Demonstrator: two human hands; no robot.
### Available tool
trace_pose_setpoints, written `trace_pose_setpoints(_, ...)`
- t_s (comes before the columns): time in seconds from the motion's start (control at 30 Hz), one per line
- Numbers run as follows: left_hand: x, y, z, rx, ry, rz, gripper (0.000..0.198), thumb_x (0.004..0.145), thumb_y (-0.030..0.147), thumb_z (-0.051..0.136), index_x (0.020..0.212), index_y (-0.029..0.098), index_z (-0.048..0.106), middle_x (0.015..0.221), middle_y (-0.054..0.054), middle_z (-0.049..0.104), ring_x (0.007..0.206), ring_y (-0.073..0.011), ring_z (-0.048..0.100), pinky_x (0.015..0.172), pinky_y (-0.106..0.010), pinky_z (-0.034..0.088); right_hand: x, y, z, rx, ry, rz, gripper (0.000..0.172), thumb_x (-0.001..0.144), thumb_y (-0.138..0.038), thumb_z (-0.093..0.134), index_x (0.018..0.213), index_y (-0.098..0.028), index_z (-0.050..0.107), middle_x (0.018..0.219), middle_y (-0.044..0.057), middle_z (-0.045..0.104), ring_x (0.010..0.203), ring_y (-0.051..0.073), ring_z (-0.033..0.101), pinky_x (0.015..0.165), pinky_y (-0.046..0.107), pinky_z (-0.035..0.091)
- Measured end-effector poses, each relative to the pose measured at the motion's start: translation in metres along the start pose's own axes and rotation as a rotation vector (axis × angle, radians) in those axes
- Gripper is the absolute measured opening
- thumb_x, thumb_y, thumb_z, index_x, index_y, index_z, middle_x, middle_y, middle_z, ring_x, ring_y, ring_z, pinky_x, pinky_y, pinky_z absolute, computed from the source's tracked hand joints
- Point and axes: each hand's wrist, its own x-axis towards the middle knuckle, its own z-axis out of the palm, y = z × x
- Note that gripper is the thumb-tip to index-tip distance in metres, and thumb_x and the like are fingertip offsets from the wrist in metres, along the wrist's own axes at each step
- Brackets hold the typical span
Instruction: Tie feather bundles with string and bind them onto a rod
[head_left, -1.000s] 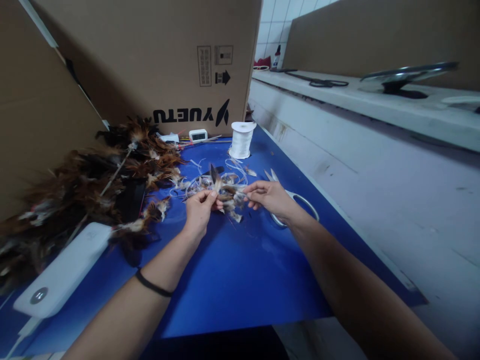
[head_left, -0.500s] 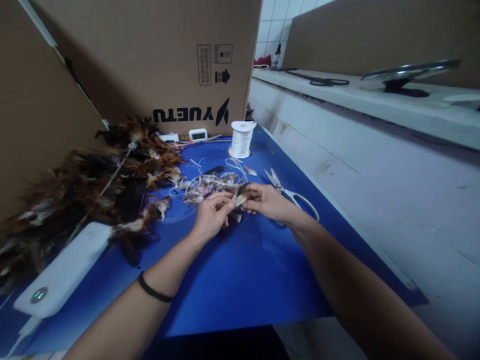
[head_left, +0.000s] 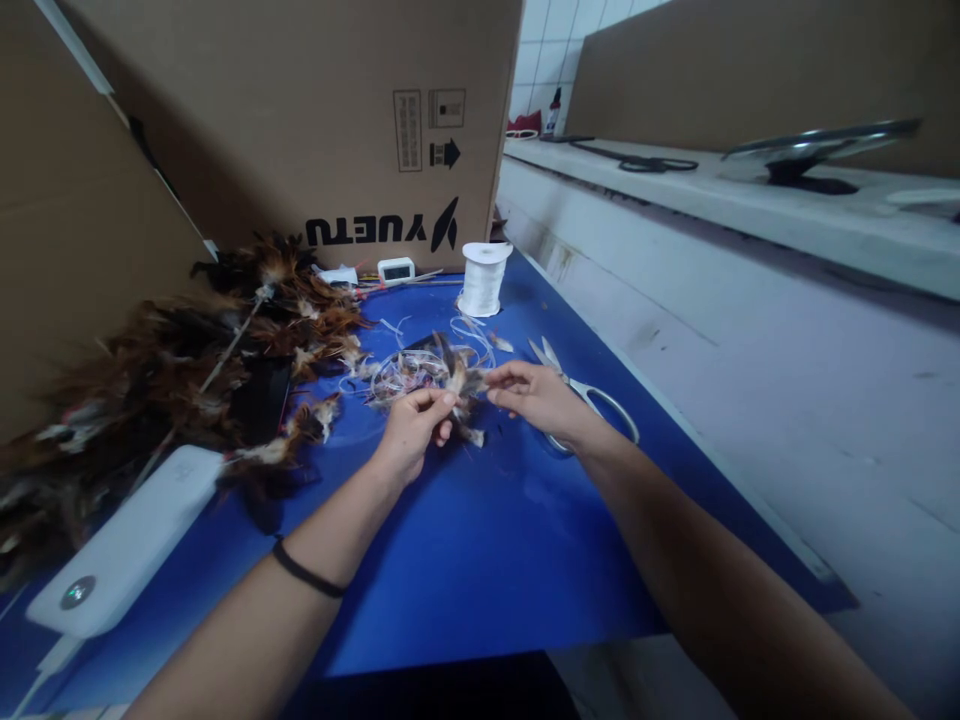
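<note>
My left hand (head_left: 411, 430) and my right hand (head_left: 538, 398) meet over the blue mat (head_left: 480, 540), each pinching a small bunch of brown and white feathers (head_left: 459, 385) held between them. The feathers fan upward and some hang down below the fingers. Just behind the bunch lies a tangle of clear white string (head_left: 420, 368). A pair of scissors (head_left: 581, 392) lies on the mat partly under my right wrist.
A big heap of brown feathers (head_left: 187, 370) fills the left side. A white spool of string (head_left: 482, 279) stands by a cardboard box (head_left: 315, 120). A white device (head_left: 124, 545) lies front left. A pale raised counter (head_left: 750, 300) runs along the right.
The hands came together half a second ago, then parted slightly. The feather bunch has turned and now fans up between the fingertips.
</note>
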Motion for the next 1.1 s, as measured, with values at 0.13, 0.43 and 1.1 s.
trace_pose_setpoints(0.13, -0.002, 0.0, 0.002, 0.025, -0.032, -0.016, 0.028, 0.066, 0.039, 0.067, 0.073, 0.013, 0.06, 0.044, 0.004, 0.046, 0.037, -0.0042, 0.04, 0.036, -0.016, 0.03, -0.005, -0.003, 0.008, 0.104, -0.174, -0.059, 0.018, 0.069, -0.032, 0.061, 0.076, -0.016, 0.06, 0.067, 0.0, 0.056, 0.058, 0.01, 0.049, 0.053, 0.025, 0.04)
trace_pose_setpoints(0.43, -0.002, -0.001, 0.003, 0.021, -0.067, -0.049, 0.027, 0.067, 0.038, 0.066, 0.072, 0.013, 0.058, 0.043, 0.005, 0.046, 0.038, -0.0043, 0.04, 0.037, -0.016, 0.03, -0.001, -0.002, 0.007, 0.234, -0.021, -0.049, 0.02, 0.069, -0.033, 0.062, 0.067, -0.014, 0.057, 0.057, -0.003, 0.051, 0.051, 0.008, 0.045, 0.053, 0.025, 0.037)
trace_pose_setpoints(1.1, -0.005, 0.002, 0.005, -0.036, -0.172, -0.07, 0.023, 0.069, 0.033, 0.066, 0.07, 0.01, 0.06, 0.055, -0.001, 0.057, 0.046, -0.0059, 0.051, 0.052, -0.02, 0.045, 0.0, -0.001, 0.011, 0.289, 0.057, -0.087, 0.021, 0.065, -0.032, 0.066, 0.063, -0.014, 0.056, 0.053, -0.005, 0.049, 0.047, 0.006, 0.041, 0.049, 0.024, 0.034)
